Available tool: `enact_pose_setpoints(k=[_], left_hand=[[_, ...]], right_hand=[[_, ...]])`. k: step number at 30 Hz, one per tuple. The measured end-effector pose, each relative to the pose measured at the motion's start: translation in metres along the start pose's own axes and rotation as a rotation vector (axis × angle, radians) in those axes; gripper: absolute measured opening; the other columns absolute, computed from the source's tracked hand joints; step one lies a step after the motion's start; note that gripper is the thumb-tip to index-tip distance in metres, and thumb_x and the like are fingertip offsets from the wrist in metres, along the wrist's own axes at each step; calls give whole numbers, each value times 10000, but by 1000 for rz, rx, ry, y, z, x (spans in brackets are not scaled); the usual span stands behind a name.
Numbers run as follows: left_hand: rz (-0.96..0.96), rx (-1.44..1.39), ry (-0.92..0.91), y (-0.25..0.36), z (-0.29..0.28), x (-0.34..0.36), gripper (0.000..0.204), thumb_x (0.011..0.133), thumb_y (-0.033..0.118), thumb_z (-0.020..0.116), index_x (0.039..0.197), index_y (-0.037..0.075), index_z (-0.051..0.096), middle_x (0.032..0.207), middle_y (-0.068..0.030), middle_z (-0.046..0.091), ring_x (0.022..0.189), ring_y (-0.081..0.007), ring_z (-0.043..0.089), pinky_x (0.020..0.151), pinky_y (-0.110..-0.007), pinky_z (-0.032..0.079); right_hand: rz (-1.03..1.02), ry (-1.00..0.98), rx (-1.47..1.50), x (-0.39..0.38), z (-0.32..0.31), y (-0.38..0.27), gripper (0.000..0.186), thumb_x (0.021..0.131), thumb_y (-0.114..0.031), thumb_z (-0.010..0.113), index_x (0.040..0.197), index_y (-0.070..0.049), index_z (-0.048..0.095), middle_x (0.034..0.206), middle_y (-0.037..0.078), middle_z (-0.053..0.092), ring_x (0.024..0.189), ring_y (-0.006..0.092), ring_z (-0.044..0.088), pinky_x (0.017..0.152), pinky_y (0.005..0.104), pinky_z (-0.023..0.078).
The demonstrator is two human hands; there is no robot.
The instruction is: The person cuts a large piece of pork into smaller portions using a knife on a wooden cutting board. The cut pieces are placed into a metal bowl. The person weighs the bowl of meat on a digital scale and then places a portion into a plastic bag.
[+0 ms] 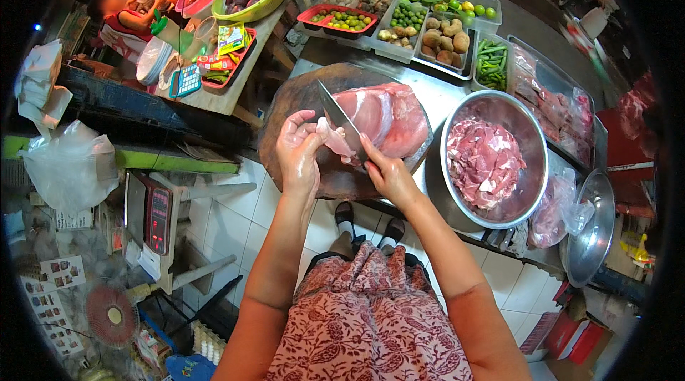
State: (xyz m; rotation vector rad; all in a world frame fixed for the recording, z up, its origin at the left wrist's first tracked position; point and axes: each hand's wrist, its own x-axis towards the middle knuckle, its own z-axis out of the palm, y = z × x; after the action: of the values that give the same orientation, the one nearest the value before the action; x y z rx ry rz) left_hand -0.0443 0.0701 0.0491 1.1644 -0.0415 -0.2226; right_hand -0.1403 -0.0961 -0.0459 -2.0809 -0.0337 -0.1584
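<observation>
A large slab of raw pink meat [399, 113] lies on a round, dark wooden chopping board [289, 99]. My right hand [391, 175] is closed round the handle of a kitchen knife [338, 111]. Its broad blade slants up to the left, across the meat's near left end. My left hand [298, 149] pinches a thin slice of meat [334, 140] on the left of the blade. Whether that slice is still joined to the slab is hidden by the blade. Right of the board, a steel bowl [536, 167] holds a heap of cut meat [485, 160].
Vegetable containers [399, 56] line the far counter edge, with a tray of meat [553, 99] at the right. A weighing scale [158, 224] and a fan [112, 313] stand left. Beyond a side table [253, 60] is another person [128, 24]. A steel lid or basin [589, 238] leans at right.
</observation>
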Motion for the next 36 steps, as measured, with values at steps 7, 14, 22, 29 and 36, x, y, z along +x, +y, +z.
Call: enact_pose_setpoints(k=[7,14,22,29,36], left_hand=[[26,-27,48,14,-19,-4,370,865,-69,631,1212,-3,520,870,-75,678,810,-131,661,787,-248,519],[14,-26,19,23,-37,-15,428,835,-87,620,1239,3,511,922,-73,675,863,-125,649,807,-247,513],[43,-105,151,39,-48,-11,465,809,-105,608,1252,5,517,988,-79,650,931,-151,635,876,-306,530],[202,187,-17,111,-13,-3,510,816,-88,573,1314,-32,475,975,-70,618,892,-135,622,853,-299,542],[41,-27,-343,55,123,-18,492,791,-91,579,1276,-46,506,990,-101,668,852,-127,641,775,-254,543]], right_hand=[[115,-186,-84,-67,-14,-6,695,901,-69,606,1537,-167,345,772,263,655,664,437,651,625,498,517],[-12,-92,-89,3,-2,-15,649,910,-73,588,1517,-145,370,778,263,655,698,439,654,642,515,514],[110,-332,-223,-56,-4,2,714,901,-98,591,1550,-156,299,703,240,648,622,414,647,596,518,519],[93,-295,-93,-87,-4,-4,729,921,-125,588,1567,-188,257,751,221,649,667,397,655,638,502,524],[120,92,16,-103,-34,-7,654,947,-108,596,1542,-192,337,1001,228,694,820,427,665,732,472,538]])
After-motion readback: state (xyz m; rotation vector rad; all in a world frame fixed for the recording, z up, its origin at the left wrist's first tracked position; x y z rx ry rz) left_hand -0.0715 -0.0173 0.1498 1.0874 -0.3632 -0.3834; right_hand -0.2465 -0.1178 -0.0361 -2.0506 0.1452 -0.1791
